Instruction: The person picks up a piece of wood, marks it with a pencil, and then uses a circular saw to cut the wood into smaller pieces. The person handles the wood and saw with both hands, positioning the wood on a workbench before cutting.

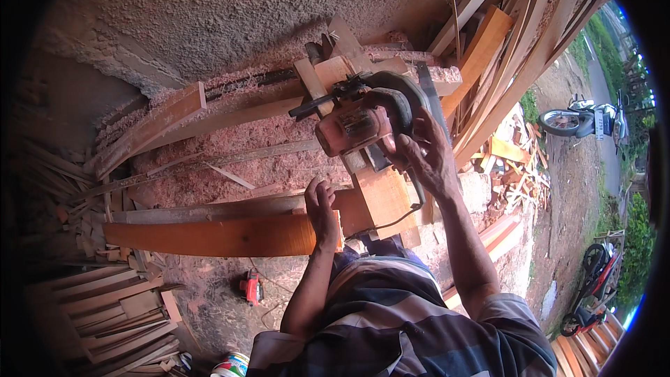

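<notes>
My right hand (424,155) grips the black handle of an orange electric hand planer (356,124), which sits on a short wooden board (382,199) at the bench's near edge. My left hand (321,211) presses down on a long reddish-brown plank (209,236) that runs off to the left, right beside that board. The planer's dark cord (408,213) loops down past the board toward my striped shirt.
Pink wood shavings (237,160) cover the bench, with several planks across it. More boards lean at the upper right (502,63). A small red tool (251,286) lies on the ground. Stacked slats sit lower left; motorbikes (583,120) stand to the right.
</notes>
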`<state>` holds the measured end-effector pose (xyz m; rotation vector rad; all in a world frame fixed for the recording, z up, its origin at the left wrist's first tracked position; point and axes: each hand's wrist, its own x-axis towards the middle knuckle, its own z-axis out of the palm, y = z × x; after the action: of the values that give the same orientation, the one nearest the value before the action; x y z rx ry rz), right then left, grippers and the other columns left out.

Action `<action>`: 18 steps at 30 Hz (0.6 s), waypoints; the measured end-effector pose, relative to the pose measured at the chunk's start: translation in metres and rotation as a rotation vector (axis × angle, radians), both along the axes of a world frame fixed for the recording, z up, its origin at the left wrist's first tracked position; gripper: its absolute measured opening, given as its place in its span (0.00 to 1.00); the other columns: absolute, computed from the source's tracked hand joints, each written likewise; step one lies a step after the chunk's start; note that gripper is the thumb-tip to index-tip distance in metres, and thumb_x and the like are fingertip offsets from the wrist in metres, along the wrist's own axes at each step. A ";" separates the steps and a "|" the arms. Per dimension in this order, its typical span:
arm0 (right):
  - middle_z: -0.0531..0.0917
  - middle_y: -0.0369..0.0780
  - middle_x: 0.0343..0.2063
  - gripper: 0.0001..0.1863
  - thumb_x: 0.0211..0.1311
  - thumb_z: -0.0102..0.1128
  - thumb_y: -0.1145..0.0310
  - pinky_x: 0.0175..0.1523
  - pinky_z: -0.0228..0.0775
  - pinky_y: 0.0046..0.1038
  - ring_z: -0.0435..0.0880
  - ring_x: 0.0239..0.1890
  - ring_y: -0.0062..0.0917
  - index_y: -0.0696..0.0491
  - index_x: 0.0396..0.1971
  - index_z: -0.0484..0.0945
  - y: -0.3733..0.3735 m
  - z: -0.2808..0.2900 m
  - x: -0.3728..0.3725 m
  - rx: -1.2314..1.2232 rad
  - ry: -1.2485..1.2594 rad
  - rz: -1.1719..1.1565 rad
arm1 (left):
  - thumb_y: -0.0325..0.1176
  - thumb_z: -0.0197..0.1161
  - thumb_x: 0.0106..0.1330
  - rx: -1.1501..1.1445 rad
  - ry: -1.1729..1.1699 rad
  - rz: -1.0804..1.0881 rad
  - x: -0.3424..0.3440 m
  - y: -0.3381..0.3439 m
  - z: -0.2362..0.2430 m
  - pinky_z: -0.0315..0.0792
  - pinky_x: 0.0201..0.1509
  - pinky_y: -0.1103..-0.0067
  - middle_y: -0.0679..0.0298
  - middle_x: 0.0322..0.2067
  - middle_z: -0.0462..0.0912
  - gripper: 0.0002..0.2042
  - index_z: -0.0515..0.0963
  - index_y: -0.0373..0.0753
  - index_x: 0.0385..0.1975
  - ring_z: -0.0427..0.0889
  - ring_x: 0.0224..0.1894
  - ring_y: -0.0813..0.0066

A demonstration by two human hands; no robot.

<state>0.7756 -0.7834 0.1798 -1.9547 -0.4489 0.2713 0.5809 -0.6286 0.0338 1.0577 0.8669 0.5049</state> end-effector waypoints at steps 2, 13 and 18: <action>0.79 0.51 0.55 0.39 0.66 0.67 0.53 0.64 0.70 0.36 0.78 0.60 0.36 0.54 0.70 0.63 0.018 0.003 0.014 0.097 0.133 0.154 | 0.46 0.56 0.75 -0.043 0.014 -0.020 0.012 -0.002 -0.013 0.65 0.71 0.67 0.48 0.63 0.69 0.30 0.60 0.31 0.68 0.70 0.66 0.59; 0.75 0.29 0.23 0.15 0.62 0.70 0.74 0.21 0.58 0.18 0.70 0.19 0.11 0.53 0.47 0.76 0.048 0.015 0.017 0.377 0.542 0.109 | 0.48 0.56 0.75 -0.314 -0.077 -0.082 0.045 -0.008 -0.063 0.54 0.75 0.68 0.56 0.73 0.56 0.35 0.54 0.36 0.74 0.60 0.72 0.62; 0.77 0.31 0.24 0.19 0.59 0.72 0.75 0.25 0.63 0.18 0.73 0.22 0.13 0.56 0.49 0.77 0.021 0.034 -0.009 0.377 0.405 -0.066 | 0.54 0.53 0.76 -0.258 0.069 -0.257 0.067 0.006 -0.071 0.50 0.77 0.67 0.57 0.72 0.59 0.37 0.52 0.38 0.75 0.59 0.73 0.63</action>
<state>0.7667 -0.7624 0.2142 -1.4950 -0.1546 0.4912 0.6475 -0.6223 -0.0375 0.9359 0.8176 0.1369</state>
